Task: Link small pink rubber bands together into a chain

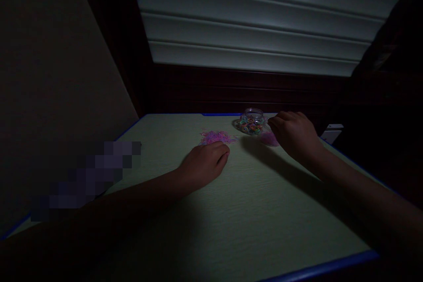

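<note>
My left hand (206, 161) rests low over the table with its fingers curled in, right at the near edge of a loose pile of tiny pink and purple bands (216, 137). Whatever those fingers hold, if anything, is hidden. Raised beside a round clear jar (251, 122), my right hand (294, 130) has its fingertips pinched together; anything between them is too small and dark to name. The jar stands without a visible lid and holds multicoloured rings that look like hair ties. Partly behind my right hand lies a smaller pink heap (269, 139).
The pale green table (205, 229) has a blue rim. A blurred-out object (95, 176) lies along its left side. A white object (331, 133) shows past the right edge. Behind stands a dark frame with light slats (251, 22). The light is dim.
</note>
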`<state>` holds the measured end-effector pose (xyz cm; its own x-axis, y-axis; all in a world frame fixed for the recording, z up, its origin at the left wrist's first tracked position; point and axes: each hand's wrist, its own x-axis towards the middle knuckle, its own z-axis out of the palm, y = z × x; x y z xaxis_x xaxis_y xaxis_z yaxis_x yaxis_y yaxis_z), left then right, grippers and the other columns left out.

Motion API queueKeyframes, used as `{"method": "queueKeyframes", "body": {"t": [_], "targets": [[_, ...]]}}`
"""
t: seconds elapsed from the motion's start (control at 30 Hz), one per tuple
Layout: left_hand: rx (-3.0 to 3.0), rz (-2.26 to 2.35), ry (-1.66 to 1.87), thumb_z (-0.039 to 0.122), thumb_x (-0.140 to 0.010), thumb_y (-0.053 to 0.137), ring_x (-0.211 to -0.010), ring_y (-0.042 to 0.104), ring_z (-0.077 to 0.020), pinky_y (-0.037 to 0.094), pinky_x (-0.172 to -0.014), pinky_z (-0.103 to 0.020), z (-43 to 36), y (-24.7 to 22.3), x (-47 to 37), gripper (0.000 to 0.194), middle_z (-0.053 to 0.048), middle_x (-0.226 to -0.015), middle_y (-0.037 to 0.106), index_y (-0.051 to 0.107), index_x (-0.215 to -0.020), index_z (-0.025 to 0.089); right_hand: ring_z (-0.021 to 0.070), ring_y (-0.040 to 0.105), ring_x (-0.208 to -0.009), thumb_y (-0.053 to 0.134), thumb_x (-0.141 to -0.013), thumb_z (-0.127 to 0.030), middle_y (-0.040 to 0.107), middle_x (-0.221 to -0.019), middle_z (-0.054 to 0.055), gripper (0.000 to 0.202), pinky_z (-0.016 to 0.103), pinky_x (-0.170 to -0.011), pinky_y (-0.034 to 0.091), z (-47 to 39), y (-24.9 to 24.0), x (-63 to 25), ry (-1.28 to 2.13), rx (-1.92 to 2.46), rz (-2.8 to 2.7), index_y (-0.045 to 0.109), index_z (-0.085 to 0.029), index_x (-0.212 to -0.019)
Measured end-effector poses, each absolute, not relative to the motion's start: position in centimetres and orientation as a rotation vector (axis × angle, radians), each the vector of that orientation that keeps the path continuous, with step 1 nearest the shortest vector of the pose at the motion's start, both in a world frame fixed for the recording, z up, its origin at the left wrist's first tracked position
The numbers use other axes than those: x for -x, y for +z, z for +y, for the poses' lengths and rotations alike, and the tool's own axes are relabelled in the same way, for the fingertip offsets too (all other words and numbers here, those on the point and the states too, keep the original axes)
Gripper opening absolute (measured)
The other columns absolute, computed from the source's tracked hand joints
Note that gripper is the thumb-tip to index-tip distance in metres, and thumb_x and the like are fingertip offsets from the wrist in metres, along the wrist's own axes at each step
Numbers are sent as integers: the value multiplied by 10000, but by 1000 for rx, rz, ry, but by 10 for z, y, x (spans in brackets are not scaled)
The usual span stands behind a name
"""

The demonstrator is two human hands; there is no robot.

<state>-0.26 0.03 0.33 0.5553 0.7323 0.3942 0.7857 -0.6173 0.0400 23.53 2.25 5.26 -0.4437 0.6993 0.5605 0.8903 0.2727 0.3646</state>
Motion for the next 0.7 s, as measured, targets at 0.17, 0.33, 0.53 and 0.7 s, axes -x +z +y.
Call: {"method": "queueKeyframes", "body": {"t": [0.17, 0.33, 0.53, 0.7], "targets": [[2534, -1413, -537, 249, -844, 308, -757, 546, -154, 396, -654, -275, 0, 3, 4, 242, -20, -861, 579, 540, -884, 196, 172, 521, -760, 387, -833, -201, 600, -814, 73, 222, 275, -658, 289, 17, 36, -218, -784, 1317, -2369, 604, -154, -851], [2442, -1538, -520, 264, -845, 301, -769, 552, -161, 393, -664, -278, 0, 3, 3, 251, -25, -874, 581, 539, -875, 192, 146, 521, -692, 388, -837, -213, 592, -756, 59, 239, 254, -632, 315, 17, 17, -207, -524, 1219, -2470, 613, -154, -782], [2426, -1550, -522, 258, -843, 303, -767, 553, -162, 391, -663, -279, 0, 3, 2, 242, -26, -882, 577, 535, -869, 194, 116, 519, -672, 417, -828, -213, 583, -775, 53, 208, 215, -607, 351, 19, 4, -196, -91, 1062, -2439, 612, -150, -860], [2420, -1562, -515, 257, -847, 301, -757, 554, -162, 398, -678, -288, 0, 0, 1, 240, -38, -876, 575, 530, -862, 185, 111, 504, -658, 437, -818, -212, 568, -747, 53, 197, 213, -617, 367, 20, -2, -178, 73, 1020, -2384, 620, -141, -806]]}}
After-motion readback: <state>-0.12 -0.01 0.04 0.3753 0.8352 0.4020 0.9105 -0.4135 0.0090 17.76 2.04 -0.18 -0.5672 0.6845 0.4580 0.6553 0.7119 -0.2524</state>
